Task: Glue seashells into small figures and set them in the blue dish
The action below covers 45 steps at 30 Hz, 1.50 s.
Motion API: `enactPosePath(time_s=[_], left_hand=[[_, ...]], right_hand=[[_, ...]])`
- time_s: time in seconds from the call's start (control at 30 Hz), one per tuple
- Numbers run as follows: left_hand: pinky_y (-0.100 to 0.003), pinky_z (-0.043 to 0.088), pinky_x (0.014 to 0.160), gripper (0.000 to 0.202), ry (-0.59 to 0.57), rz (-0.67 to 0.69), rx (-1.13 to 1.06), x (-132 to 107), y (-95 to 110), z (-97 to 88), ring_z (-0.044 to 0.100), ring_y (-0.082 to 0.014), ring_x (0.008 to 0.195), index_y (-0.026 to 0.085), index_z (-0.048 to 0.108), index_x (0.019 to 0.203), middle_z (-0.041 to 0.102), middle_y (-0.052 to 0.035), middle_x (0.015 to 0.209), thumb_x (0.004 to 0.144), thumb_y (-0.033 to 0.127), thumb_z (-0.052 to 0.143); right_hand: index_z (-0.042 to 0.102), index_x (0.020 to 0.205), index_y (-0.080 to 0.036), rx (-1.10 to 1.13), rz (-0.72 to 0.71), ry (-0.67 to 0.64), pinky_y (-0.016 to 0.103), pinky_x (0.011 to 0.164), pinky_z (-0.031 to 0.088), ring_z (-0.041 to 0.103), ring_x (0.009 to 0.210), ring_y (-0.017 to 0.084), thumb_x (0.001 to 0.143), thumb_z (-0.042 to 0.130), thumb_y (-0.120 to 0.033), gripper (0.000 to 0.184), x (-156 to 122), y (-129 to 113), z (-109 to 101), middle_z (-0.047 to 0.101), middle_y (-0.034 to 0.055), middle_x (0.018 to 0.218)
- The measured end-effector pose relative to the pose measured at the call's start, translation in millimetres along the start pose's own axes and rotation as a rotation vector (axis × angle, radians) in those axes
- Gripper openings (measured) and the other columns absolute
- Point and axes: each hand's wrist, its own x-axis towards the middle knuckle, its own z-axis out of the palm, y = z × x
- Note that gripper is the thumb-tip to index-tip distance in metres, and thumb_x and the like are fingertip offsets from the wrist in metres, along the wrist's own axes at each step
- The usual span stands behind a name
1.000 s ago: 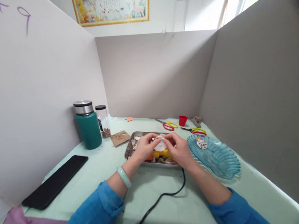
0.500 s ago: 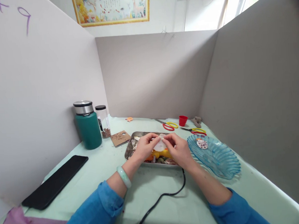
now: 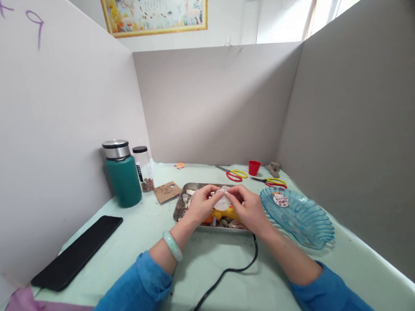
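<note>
Both of my hands meet above a metal tray (image 3: 179, 206) and pinch a pale white shell (image 3: 222, 202) between them. My left hand (image 3: 200, 204) grips its left side, with a jade bangle (image 3: 172, 245) on that wrist. My right hand (image 3: 248, 208) closes on its right side. Beneath the hands lies a yellow tool (image 3: 226, 214) among several shells in the tray. A black cord (image 3: 224, 274) runs from the tray toward me.
A blue glass dish (image 3: 300, 217) with a patterned shell sits right of the tray. Two pairs of red-and-yellow scissors (image 3: 235, 173) and a red cup (image 3: 254, 167) lie behind. A green flask (image 3: 121, 173), a clear jar (image 3: 143, 168), a card piece (image 3: 167, 191) and a black phone (image 3: 77, 252) are left. Grey partitions enclose the table.
</note>
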Motion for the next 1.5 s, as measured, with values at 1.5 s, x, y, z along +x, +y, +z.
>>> enactPosePath(time_s=[1.5], left_hand=[[-0.020,0.041,0.052,0.032,-0.005,-0.101,-0.206,3,0,1.1,0.050,-0.0077,0.053,0.012,0.062,0.075,0.055,0.0020,0.062,0.069,0.042,0.071]], right_hand=[[0.059,0.079,-0.019,0.123,0.098,0.043,0.024,0.052,0.042,0.051,0.053,0.013,0.087,0.050,-0.047,0.030,2,0,-2,0.060,-0.0010,0.063]])
